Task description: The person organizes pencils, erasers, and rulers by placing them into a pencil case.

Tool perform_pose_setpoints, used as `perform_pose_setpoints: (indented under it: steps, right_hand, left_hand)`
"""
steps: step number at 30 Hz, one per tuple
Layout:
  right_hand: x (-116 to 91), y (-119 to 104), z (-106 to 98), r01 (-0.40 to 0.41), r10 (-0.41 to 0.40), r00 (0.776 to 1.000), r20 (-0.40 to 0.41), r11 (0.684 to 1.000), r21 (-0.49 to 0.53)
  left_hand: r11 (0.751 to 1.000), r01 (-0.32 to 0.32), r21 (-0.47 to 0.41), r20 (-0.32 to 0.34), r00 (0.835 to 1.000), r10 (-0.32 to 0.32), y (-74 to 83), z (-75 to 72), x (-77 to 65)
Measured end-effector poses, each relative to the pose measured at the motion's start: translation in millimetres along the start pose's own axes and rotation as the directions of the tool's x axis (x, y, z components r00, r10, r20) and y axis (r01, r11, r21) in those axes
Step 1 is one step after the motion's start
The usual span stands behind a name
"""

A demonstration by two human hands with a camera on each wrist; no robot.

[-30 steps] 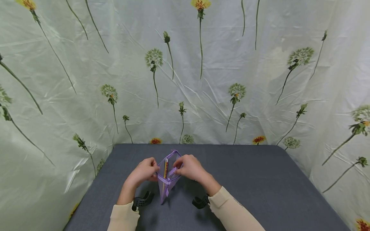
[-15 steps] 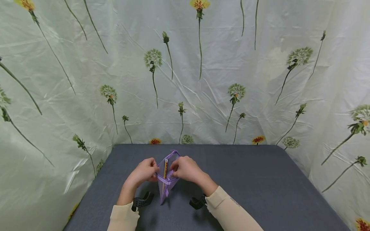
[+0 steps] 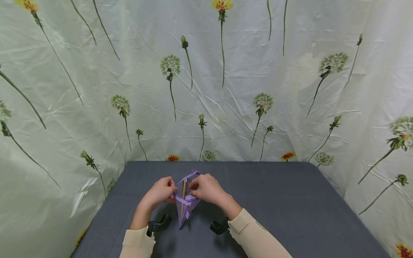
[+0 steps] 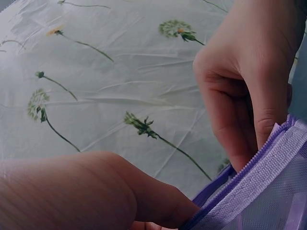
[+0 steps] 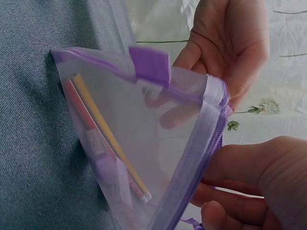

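A purple mesh zipper pouch (image 3: 181, 212) stands unzipped on the table, its mouth facing up. My left hand (image 3: 162, 190) pinches the left edge of its zipper (image 4: 240, 172). Over the mouth is my right hand (image 3: 209, 188), thumb and fingertips dipping in past the zipper, with nothing visible between them. Through the mesh in the right wrist view, a yellow pencil (image 5: 111, 136) and a red pencil (image 5: 82, 106) lean side by side. A pale purple object (image 5: 108, 167) lies low beside them, blurred by the mesh; its kind is unclear.
The dark grey table (image 3: 274, 204) extends around the pouch. Behind it hangs a pale curtain (image 3: 238, 118) printed with dandelions. Each wrist wears a black camera mount, such as the left mount (image 3: 159, 224).
My right hand has moved slightly left over the mouth and let go of the pale purple object, now down in the pouch. The left hand keeps its pinch.
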State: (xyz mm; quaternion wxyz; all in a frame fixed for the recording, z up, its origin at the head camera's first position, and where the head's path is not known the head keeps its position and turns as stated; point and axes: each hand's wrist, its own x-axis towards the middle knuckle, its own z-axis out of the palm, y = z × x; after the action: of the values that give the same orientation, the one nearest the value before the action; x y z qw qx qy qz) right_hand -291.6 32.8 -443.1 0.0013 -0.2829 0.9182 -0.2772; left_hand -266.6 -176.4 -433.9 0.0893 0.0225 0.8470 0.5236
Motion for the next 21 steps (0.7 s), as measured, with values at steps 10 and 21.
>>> perform_pose_setpoints:
  steps: [10, 21]
  right_hand:
    - [-9, 1, -13, -0.020, 0.020, 0.998, -0.068, 1.000, 0.002]
    - [-21, 13, -27, -0.044, 0.049, 0.991, -0.125, 0.998, 0.046]
  left_hand:
    - [1.000, 0.002, 0.004, -0.005, 1.000, -0.002, -0.7, 2.2, 1.1]
    - [1.000, -0.004, 0.000, -0.012, 1.000, 0.004, -1.4, 4.1, 1.4]
